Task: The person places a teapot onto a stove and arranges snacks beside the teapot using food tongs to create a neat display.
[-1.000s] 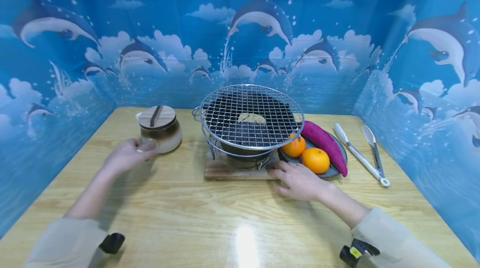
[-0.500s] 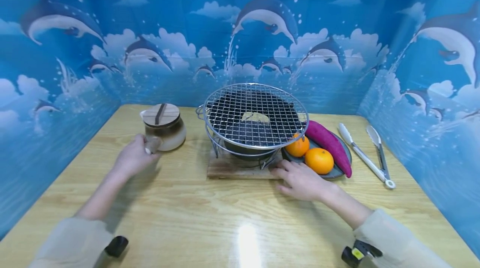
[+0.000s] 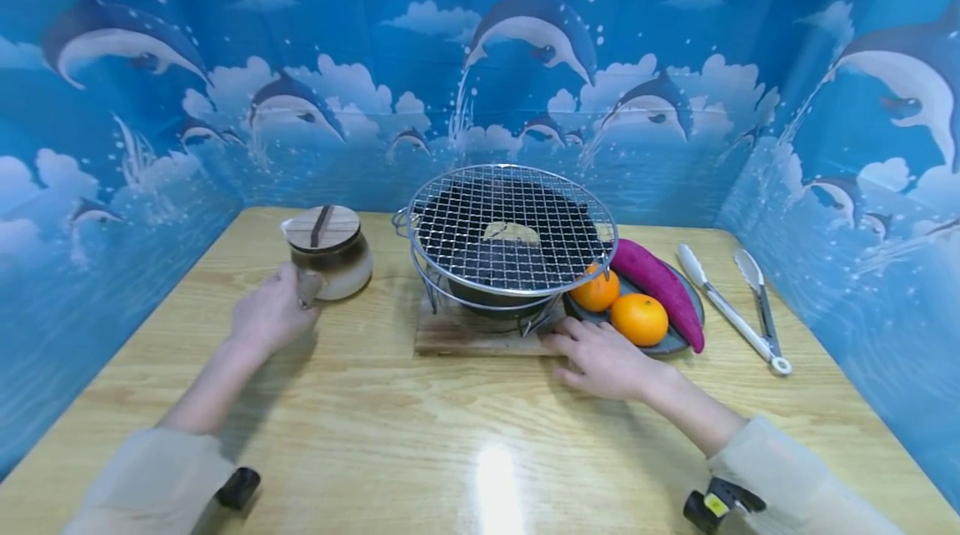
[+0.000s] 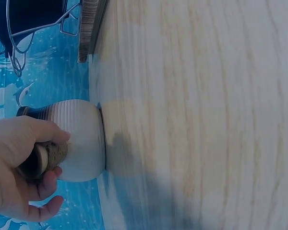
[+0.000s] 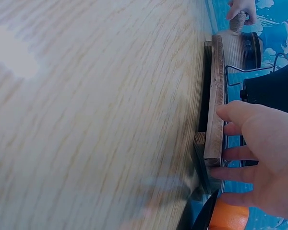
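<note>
Ten o'clock: brown-and-white rounded ceramic pot [image 3: 343, 270], likely fragile; best held by stubby brown handle [image 4: 56, 154]. Left hand [image 3: 272, 310]: fingers curled round handle. Right hand [image 3: 602, 358]: fingers straight, touching brown wooden board [image 3: 480, 342].

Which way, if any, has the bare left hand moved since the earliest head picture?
Yes: the left hand has shifted slightly rightward, closer to the unmoved, round, brown-and-cream, wooden-lidded pot.
</note>
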Available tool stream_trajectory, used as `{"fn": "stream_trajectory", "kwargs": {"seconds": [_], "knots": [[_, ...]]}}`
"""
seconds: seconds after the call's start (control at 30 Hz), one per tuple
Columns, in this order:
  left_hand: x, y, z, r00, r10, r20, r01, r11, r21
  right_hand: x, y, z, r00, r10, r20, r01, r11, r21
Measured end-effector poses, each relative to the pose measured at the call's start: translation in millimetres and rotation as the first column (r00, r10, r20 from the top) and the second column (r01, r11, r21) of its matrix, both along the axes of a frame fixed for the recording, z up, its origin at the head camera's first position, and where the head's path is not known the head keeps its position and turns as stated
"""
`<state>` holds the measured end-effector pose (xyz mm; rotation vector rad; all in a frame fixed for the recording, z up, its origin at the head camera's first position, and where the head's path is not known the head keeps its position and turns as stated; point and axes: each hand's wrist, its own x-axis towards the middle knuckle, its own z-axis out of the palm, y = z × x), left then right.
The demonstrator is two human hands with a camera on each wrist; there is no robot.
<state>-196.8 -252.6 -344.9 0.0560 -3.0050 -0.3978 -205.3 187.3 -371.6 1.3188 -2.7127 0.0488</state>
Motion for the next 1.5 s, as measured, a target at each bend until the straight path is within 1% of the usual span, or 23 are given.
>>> {"fn": "stream_trajectory", "kwargs": {"seconds": [0.1, 0.2, 0.37, 0.47, 0.6, 0.9, 1.1, 1.23, 1.5], "knots": [[0.5, -0.4, 0.2, 1.000, 0.006, -0.007, -0.006, 1.000, -0.031, -0.6, -0.4, -0.4, 1.000, 0.001, 0.001, -0.001, 1.000, -0.001], [1.6, -0.8, -0.7, 0.999, 0.007, -0.035, -0.009, 0.997, -0.077, -0.5, -0.6, -0.7, 1.000, 0.006, 0.004, -0.006, 1.000, 0.000], [1.3, -1.1, -1.5, 0.996, -0.024, -0.080, 0.010, 0.985, -0.171, -0.3, 0.0, -0.2, 1.000, 0.002, 0.014, -0.002, 1.000, -0.001], [0.7, -1.2, -1.6, 0.995, -0.045, -0.094, 0.025, 0.978, -0.205, -0.2, 0.3, 0.6, 1.000, 0.002, 0.017, -0.002, 1.000, 0.001], [0.2, -2.1, -3.5, 0.991, -0.065, -0.119, 0.039, 0.977, -0.208, -0.1, 0.6, 1.8, 1.000, 0.004, 0.011, -0.004, 1.000, 0.008], [0.2, -6.4, -8.9, 0.976, -0.096, -0.196, 0.054, 0.977, -0.208, -0.9, 0.3, 2.8, 1.000, -0.004, 0.014, 0.004, 1.000, 0.022], [1.8, -8.1, -9.6, 0.973, -0.104, -0.205, 0.061, 0.977, -0.207, -1.5, -0.4, 2.5, 1.000, -0.008, 0.024, 0.007, 1.000, 0.023], [1.7, -8.2, -8.8, 0.969, -0.104, -0.223, 0.059, 0.978, -0.200, -2.5, -0.5, 3.0, 1.000, -0.006, 0.021, 0.006, 1.000, 0.011], [3.5, -10.8, -12.7, 0.955, -0.129, -0.266, 0.075, 0.976, -0.202, -2.7, -0.7, 6.0, 1.000, -0.002, 0.010, 0.002, 1.000, 0.013]]}}
